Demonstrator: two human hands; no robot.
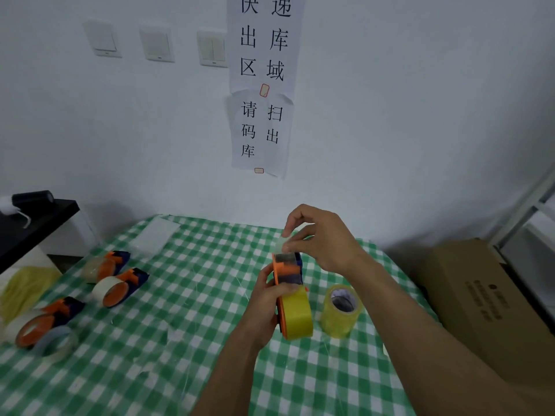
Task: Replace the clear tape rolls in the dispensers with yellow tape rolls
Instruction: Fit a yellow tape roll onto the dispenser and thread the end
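An orange and blue dispenser (287, 267) loaded with an opaque yellow tape roll (298, 317) is gripped upright by the left hand (265, 298) above the green checked bench (180, 310). The right hand (324, 240) pinches the pale tape end (280, 245) at its top. A translucent spare yellow roll (341, 312) stands just right.

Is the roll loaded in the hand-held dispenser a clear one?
No, the dispenser gripped by the left hand carries a yellow tape roll, whose free end the right hand pinches.
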